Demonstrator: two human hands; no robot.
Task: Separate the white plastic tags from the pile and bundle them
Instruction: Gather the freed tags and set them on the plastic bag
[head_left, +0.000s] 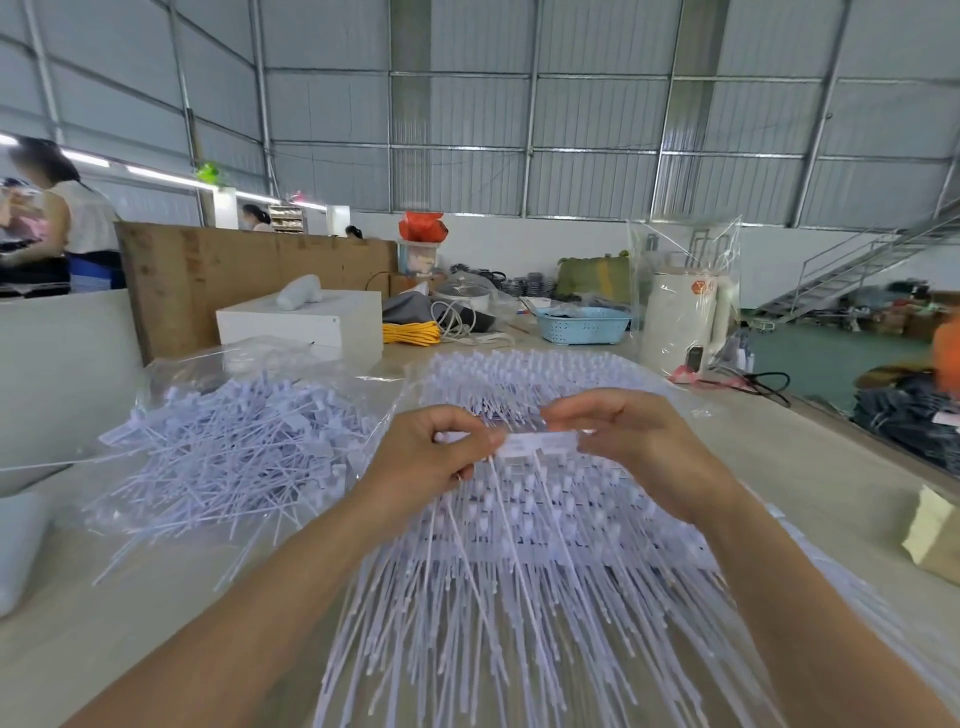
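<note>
A big pile of white plastic tags (519, 571) still joined in rows lies on the table in front of me, tails fanned toward the near edge. Above it, both hands hold a short strip of tags (540, 444) between them. My left hand (431, 457) pinches its left end with curled fingers. At the strip's right end, my right hand (623, 436) grips it with thumb and fingers. The tails of the held tags hang down over the pile. To the left lies a loose heap of separated tags (228, 452) on a clear plastic bag.
A white box (301, 322) stands behind the loose heap, with yellow cord (410, 332) and a blue basket (582, 325) further back. A white jug in clear wrap (680, 322) stands at the right. A paper bag (935, 535) sits at the right edge. People work at far left.
</note>
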